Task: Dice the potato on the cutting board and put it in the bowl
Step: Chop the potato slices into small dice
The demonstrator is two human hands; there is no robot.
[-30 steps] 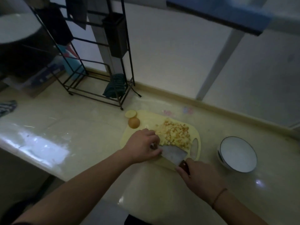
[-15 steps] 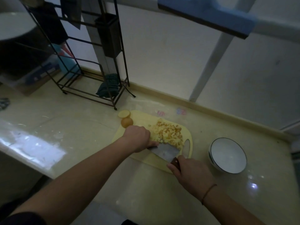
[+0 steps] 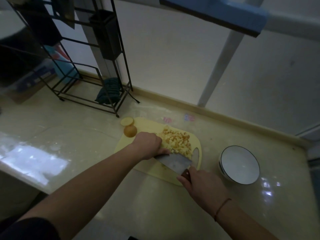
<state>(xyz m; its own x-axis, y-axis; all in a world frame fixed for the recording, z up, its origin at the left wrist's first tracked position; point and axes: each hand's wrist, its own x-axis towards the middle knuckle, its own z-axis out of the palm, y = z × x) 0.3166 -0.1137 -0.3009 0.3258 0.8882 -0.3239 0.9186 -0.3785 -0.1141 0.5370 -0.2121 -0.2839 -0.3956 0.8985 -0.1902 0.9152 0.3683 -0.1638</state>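
Note:
A pile of diced potato [image 3: 178,141] lies on the yellow cutting board [image 3: 143,126]. My left hand [image 3: 149,144] is cupped against the pile's left side, thumb on the cleaver [image 3: 174,161]; its fingertips are hidden. My right hand [image 3: 200,184] grips the cleaver's wooden handle at the board's near edge. The broad blade lies tilted, its far edge against the near side of the pile. Two potato end pieces [image 3: 129,130] sit at the board's far left corner. The white bowl [image 3: 223,163] stands to the right of the board with nothing in it.
A black wire rack [image 3: 90,94] with a dark green cloth [image 3: 109,92] stands behind the board at the left. The wall runs along the back of the counter, and the counter's front edge [image 3: 26,177] drops off at the near left.
The cleaver blade has slid closer under the near side of the dice, and my left hand has stayed pressed to the pile. The camera view has shifted a little.

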